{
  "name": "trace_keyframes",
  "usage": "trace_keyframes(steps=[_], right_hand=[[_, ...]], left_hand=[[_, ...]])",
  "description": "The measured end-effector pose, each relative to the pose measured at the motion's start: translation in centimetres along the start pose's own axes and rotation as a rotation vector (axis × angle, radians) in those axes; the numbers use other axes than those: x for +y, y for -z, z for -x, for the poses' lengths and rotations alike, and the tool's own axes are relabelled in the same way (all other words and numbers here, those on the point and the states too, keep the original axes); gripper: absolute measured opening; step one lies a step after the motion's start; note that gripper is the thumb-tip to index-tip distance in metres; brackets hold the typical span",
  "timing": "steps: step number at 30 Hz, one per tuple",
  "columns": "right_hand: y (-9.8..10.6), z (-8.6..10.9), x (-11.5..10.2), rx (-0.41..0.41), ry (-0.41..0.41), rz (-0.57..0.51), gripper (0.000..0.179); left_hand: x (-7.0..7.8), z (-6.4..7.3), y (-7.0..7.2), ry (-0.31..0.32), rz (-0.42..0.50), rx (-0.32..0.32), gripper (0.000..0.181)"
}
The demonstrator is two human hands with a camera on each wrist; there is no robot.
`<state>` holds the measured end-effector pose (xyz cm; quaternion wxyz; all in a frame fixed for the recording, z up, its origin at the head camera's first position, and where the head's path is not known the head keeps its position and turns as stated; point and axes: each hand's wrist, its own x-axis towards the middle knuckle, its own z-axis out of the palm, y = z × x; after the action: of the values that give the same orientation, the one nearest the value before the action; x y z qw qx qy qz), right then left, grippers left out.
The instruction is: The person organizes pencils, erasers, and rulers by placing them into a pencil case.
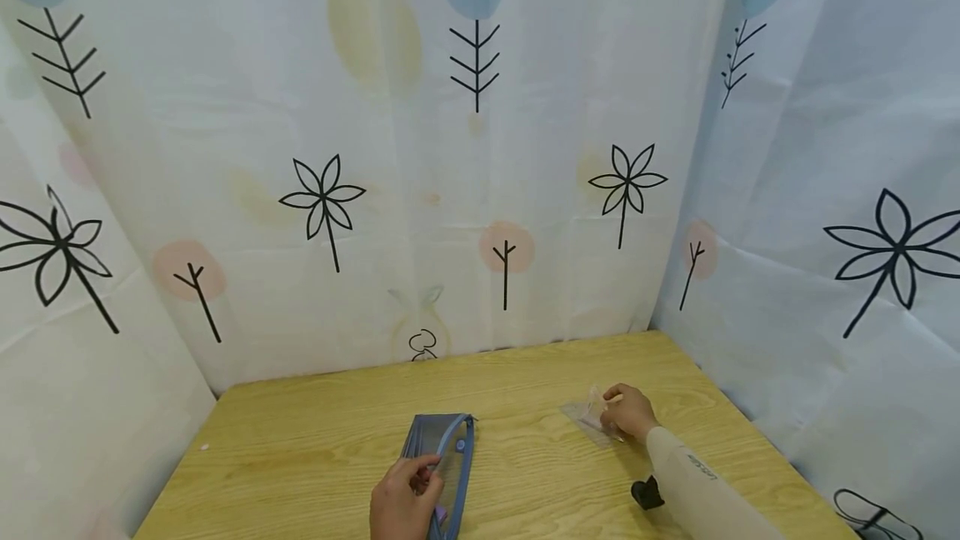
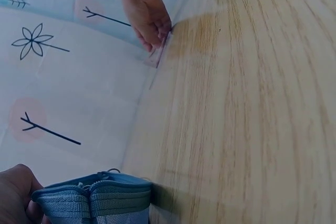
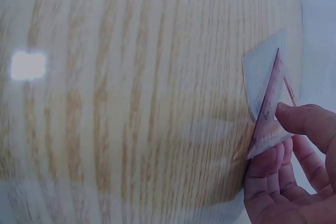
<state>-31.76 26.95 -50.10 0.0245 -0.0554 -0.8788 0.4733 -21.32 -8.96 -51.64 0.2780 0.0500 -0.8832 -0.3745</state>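
A blue zippered pencil case [image 1: 468, 477] with see-through panels lies on the wooden table, its zipper side partly parted. My left hand [image 1: 405, 500] pinches its edge between thumb and fingers. In the left wrist view the case's woven blue end [image 2: 118, 203] shows beside that hand. Further right, my right hand [image 1: 630, 413] holds a clear, pink-tinted set square [image 3: 266, 121], thumb on top and fingers beneath. Behind the set square is a clear, pale flat piece [image 3: 258, 72], lying close over the table. A small purple thing [image 1: 441, 513] shows inside the case.
The wooden table [image 1: 315, 432] meets patterned white curtains [image 1: 420, 148] at the back and sides. A black piece [image 1: 647, 493] sits at the right sleeve. A dark cable [image 1: 877, 515] lies at the lower right; a tiny white speck [image 1: 205, 447] is at the left.
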Motion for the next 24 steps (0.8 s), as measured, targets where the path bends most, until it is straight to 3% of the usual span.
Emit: trace_keyframes(steps=[14,24], right_hand=[[0.49,0.24,0.28,0.004,-0.009,-0.126,0.035],[0.32,0.21,0.78,0.009,-0.096,-0.225,0.036]], left_hand=[[0.15,0.11,0.06,0.013,-0.007,-0.013,0.02],[0.2,0.08,0.1,0.02,-0.01,-0.031,0.019]])
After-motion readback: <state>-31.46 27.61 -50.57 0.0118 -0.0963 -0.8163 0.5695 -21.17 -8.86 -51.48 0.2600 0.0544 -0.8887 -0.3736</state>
